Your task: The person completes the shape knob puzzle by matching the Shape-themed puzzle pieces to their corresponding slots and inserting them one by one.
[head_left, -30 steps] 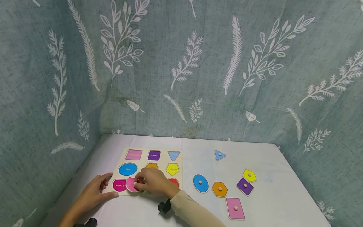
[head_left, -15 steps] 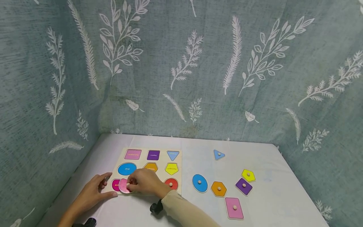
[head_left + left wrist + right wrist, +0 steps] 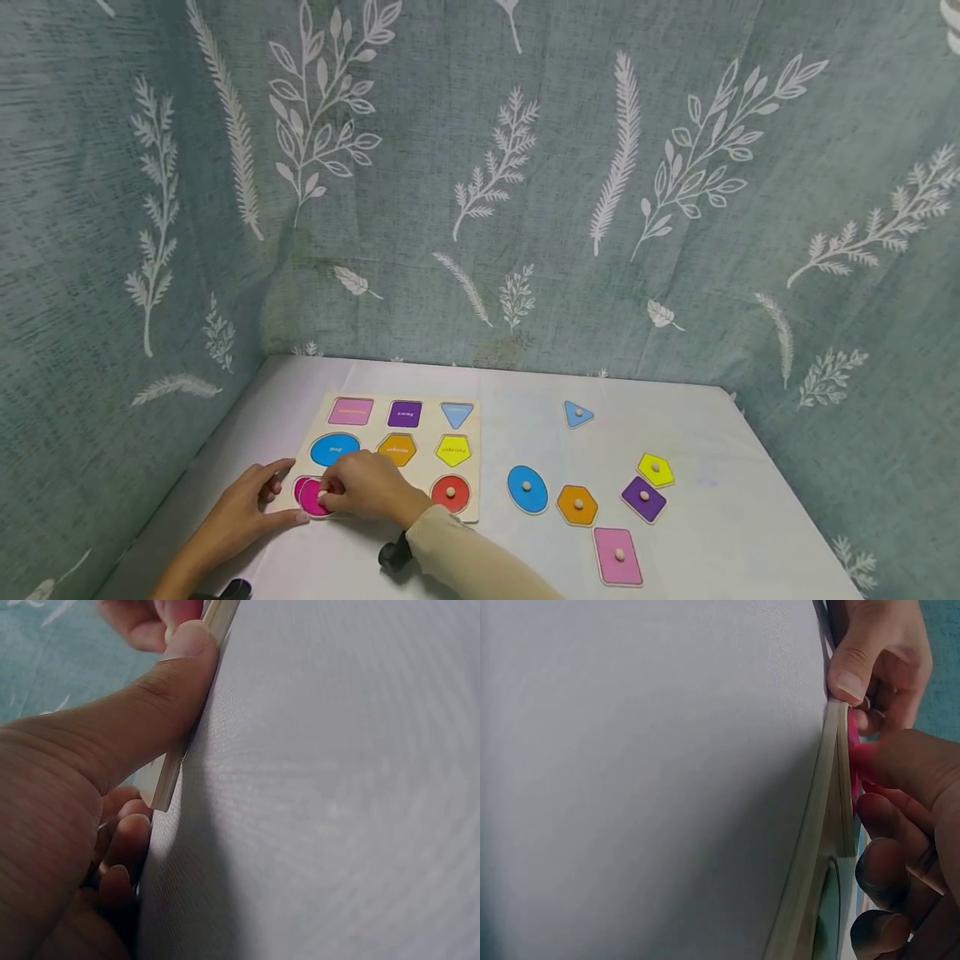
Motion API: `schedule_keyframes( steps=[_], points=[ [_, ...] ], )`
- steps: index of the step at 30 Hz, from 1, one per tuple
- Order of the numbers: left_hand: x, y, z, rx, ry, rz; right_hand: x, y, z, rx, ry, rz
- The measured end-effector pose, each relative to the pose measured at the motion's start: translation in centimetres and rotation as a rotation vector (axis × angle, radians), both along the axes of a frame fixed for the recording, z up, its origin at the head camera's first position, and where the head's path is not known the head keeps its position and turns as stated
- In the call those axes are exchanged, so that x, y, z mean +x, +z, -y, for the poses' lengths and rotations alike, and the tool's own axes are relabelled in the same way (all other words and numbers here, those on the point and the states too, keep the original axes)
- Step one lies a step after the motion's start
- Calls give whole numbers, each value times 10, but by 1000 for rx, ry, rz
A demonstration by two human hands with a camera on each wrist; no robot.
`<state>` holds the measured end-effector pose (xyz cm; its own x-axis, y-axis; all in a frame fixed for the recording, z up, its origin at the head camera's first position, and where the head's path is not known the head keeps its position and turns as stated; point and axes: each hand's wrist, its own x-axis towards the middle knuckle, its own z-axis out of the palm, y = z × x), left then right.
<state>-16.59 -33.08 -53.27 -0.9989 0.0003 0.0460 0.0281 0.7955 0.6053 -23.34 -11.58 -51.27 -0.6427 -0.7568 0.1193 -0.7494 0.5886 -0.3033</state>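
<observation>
The right hand (image 3: 371,485) moved farther toward the lower left of the frame, bringing the magenta knobbed puzzle piece (image 3: 310,498) over most of the magenta half-round recess (image 3: 298,484). Its shift uncovered the orange hexagon recess (image 3: 397,450) and the red circle piece (image 3: 448,498) near lower centre.

Right hand (image 3: 375,486) in close, thumb and fingers pinching, sleeved forearm (image 3: 480,557) angling back behind it! Just beside it, the left hand (image 3: 251,502) stretches its thumb towards it, lower fingers curled.
</observation>
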Motion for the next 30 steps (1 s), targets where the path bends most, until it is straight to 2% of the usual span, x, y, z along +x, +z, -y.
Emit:
schedule_keyframes(
  steps=[8,14,25,30],
  points=[
    [-1,1,0,-3,-13,-11,-3,-2,8,-22,-16,-13],
    [0,-1,1,-4,-23,-61,-3,0,12,0,-17,-23],
    [4,1,1,2,-29,-60,1,3,12,21,-11,-71],
    [2,2,1,-5,-8,-18,-1,1,14,16,-9,-65]
  ],
)
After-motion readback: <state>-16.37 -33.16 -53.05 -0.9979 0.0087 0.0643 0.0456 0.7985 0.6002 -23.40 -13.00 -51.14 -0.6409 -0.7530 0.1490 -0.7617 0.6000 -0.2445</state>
